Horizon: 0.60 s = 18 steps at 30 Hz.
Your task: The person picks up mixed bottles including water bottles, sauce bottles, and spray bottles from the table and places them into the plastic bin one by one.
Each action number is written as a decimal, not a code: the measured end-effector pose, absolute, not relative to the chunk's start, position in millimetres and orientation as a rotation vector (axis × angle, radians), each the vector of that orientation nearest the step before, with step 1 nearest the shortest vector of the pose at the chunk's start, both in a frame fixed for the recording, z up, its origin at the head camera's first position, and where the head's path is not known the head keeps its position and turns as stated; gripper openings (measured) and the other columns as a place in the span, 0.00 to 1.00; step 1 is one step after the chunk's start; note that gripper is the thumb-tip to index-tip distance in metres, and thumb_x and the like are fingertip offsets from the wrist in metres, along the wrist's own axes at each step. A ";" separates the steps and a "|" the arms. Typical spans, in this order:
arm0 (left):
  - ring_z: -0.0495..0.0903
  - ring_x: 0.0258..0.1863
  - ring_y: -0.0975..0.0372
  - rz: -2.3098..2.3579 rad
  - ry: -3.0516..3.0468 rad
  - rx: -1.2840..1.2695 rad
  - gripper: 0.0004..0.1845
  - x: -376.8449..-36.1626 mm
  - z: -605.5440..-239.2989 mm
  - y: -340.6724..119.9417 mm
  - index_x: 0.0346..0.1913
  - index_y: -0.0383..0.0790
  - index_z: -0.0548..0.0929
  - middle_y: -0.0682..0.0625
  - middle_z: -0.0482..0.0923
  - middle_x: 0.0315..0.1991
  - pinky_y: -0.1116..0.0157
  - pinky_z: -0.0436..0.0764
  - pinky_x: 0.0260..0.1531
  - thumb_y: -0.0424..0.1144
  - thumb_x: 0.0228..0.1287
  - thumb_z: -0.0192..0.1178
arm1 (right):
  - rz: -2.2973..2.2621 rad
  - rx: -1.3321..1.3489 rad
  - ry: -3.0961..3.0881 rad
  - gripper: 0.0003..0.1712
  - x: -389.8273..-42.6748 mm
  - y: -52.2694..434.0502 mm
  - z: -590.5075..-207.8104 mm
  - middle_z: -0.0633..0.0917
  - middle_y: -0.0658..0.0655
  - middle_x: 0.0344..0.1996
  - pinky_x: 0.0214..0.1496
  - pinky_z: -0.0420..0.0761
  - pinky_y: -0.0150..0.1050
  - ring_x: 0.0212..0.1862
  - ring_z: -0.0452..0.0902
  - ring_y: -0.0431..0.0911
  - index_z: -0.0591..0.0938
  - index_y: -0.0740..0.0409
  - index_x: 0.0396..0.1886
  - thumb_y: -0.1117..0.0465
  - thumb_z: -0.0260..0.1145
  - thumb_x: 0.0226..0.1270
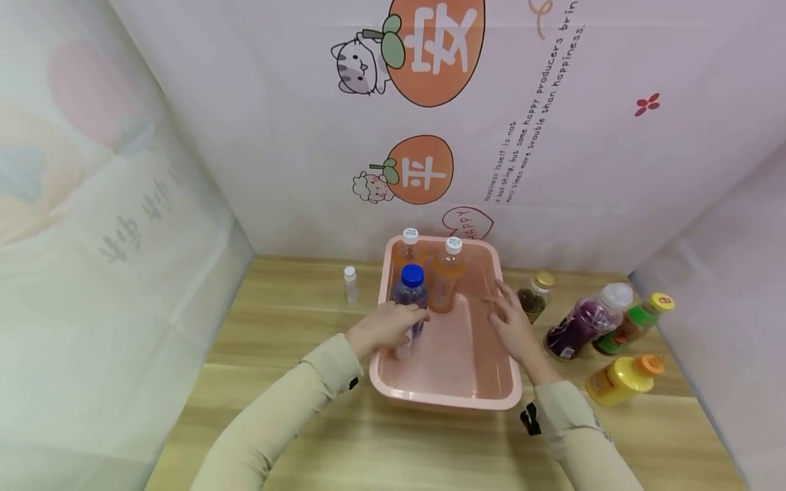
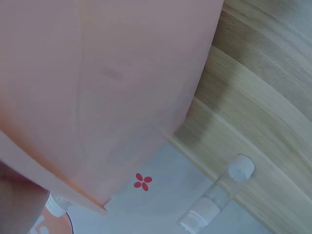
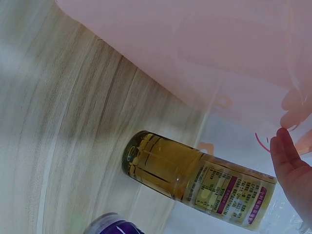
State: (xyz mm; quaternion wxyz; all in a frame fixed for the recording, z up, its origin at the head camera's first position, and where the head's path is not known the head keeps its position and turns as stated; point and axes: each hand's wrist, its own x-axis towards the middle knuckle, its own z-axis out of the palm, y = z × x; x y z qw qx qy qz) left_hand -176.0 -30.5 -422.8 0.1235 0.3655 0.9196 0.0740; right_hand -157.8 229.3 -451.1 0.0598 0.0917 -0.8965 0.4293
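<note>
A pink plastic basin sits on the wooden table. My left hand grips a clear bottle with a blue cap, upright at the basin's left wall. Behind it in the basin stand two orange drink bottles with white caps. My right hand lies open on the basin's right rim, fingers straight. The right wrist view shows its fingertips against the pink wall. In the left wrist view the basin's outer wall fills the frame and the hand is barely visible.
A small clear bottle with a white cap stands left of the basin. To the right are a gold-capped bottle, a purple one, a green one and a yellow one. Printed backdrop walls enclose the table.
</note>
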 end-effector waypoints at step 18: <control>0.81 0.47 0.54 1.309 2.461 0.790 0.20 -199.6 -388.1 -74.5 0.55 0.37 0.78 0.42 0.81 0.50 0.59 0.82 0.50 0.33 0.59 0.61 | 1.317 0.258 -2.735 0.19 -163.0 229.8 -451.8 0.55 0.68 0.73 0.70 0.57 0.65 0.72 0.50 0.69 0.77 0.72 0.52 0.72 0.51 0.62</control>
